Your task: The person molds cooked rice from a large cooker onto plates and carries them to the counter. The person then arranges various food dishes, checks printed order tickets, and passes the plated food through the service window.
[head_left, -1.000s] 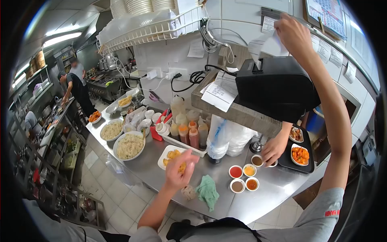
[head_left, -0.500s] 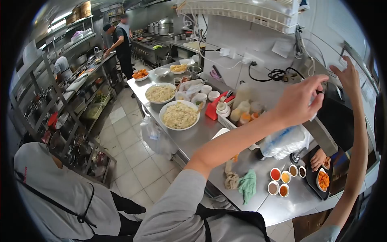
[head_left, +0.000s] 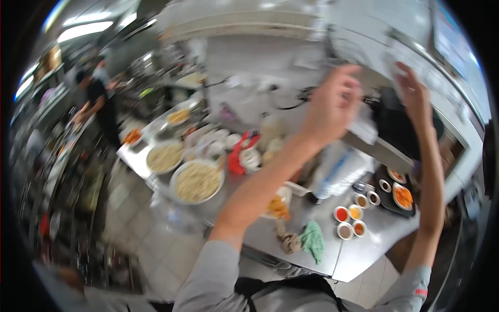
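Note:
My left hand (head_left: 335,104) is raised in front of the wall and the shelf, its fingers bent and blurred; whether it holds anything cannot be made out. To its right, my right hand (head_left: 415,99) is up near the black machine (head_left: 392,119), fingers apart, with nothing visible in it. A white paper slip (head_left: 365,128) hangs at the shelf edge (head_left: 382,151), just right of my left wrist. Below stand several small sauce cups, including a red one (head_left: 341,213). Beside them, a black tray (head_left: 391,203) holds orange food (head_left: 403,196) in a white dish.
Two large bowls of pale food (head_left: 196,181) (head_left: 164,157) stand on the steel counter (head_left: 312,208). A green cloth (head_left: 312,241) lies near the front edge. Sauce bottles and a wrapped white stack (head_left: 338,171) are behind. A person in dark clothes (head_left: 99,104) is at the far left.
The view has swung. My left hand has risen from above the counter to shelf height. The other person's hand is gone from the tray and cups, and a small cup now sits on the tray.

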Demonstrator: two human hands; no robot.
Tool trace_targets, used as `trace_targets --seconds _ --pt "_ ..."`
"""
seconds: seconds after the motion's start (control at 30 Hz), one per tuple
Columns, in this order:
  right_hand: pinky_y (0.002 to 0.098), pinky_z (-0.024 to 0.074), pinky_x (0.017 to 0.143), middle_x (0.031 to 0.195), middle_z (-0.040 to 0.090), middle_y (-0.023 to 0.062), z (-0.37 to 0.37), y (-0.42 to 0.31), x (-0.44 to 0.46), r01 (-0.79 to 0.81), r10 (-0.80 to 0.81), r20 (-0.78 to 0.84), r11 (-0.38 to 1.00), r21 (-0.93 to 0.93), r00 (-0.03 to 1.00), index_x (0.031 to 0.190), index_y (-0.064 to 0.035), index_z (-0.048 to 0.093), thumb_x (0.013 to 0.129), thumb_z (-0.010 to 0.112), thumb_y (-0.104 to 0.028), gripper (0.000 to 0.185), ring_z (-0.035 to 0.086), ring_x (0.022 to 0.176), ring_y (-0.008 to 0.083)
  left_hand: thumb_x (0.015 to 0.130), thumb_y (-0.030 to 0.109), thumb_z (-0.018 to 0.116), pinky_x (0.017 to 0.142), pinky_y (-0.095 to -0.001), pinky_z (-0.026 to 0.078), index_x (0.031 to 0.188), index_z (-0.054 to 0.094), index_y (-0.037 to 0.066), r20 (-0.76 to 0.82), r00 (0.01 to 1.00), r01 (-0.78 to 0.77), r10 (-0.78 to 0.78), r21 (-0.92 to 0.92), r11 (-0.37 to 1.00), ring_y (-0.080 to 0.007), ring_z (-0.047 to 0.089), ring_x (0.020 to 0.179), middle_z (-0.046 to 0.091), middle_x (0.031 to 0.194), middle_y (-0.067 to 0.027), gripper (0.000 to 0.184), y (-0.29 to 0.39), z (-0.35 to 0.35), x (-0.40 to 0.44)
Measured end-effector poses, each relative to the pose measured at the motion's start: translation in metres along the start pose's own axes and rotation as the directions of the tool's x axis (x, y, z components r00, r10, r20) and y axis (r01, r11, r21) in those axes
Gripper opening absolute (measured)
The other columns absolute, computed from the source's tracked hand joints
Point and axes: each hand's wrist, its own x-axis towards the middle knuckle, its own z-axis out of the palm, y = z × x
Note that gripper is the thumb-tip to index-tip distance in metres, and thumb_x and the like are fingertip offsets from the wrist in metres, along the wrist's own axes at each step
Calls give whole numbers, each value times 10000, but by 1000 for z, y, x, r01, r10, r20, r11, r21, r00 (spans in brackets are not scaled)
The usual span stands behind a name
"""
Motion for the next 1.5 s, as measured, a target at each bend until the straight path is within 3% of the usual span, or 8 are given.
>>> trace_targets --seconds 0.17,0.43,0.6,0.73,0.87,1.03,1.33,1.5 --pt "246 467 659 885 604 52 -24 -31 -4 -6 44 -176 978 209 983 1039 -95 551 799 608 -107 247 555 683 101 881 182 484 722 -247 455 1128 465 0 29 999 36 -34 -71 997 -145 580 847 563 980 -92 308 -10 22 32" --pt "253 475 665 927 602 100 -66 -33 5 -212 113 202 790 575 973 1198 -95 371 835 558 -74 410 561 826 97 797 613 432 736 -263 418 1037 538 -41 297 923 351 -245 -387 853 -155 553 810 596 878 -97 704 7 63 91" --pt "270 491 689 938 596 138 -94 -10 -8 -125 54 129 757 642 990 1241 -94 301 783 625 -69 561 578 845 130 797 224 636 747 -276 438 909 582 5 265 929 369 -259 -620 692 -137 553 779 599 871 -60 252 21 119 114" --pt "253 497 685 941 592 130 -115 22 -37 31 62 -111 728 684 992 1317 -120 236 742 659 -35 719 586 859 151 826 112 585 715 -268 448 920 576 -10 -48 989 62 -136 -709 702 -123 551 766 601 879 -58 155 39 187 117" --pt "244 493 665 921 594 91 -157 85 -68 -49 135 -69 716 696 988 1288 -97 321 753 646 -50 628 577 858 133 829 149 584 840 -350 443 1043 496 -16 7 994 91 -111 -617 781 -184 536 929 572 988 -100 284 32 263 126" --pt "215 449 731 885 582 68 -221 201 -116 -181 191 147 179 967 971 1218 -47 400 756 646 -60 524 553 803 92 840 83 559 771 -256 413 970 554 -29 -10 999 24 -37 -593 805 -113 531 818 601 901 -66 171 -3 406 139" --pt "210 431 673 861 573 37 -275 452 -182 -412 523 -222 819 399 823 1085 -67 529 851 533 -163 253 510 761 76 850 56 518 777 -254 406 975 516 -37 -95 995 -62 29 -359 931 -107 524 850 583 953 -82 156 -41 510 122" --pt "259 420 639 778 579 54 -275 575 -143 -509 565 -316 825 248 762 1054 -100 565 813 553 -125 242 516 700 116 849 21 475 832 -251 385 1145 409 -45 9 989 142 -145 -270 952 -112 503 953 528 1074 -94 310 -10 491 31"
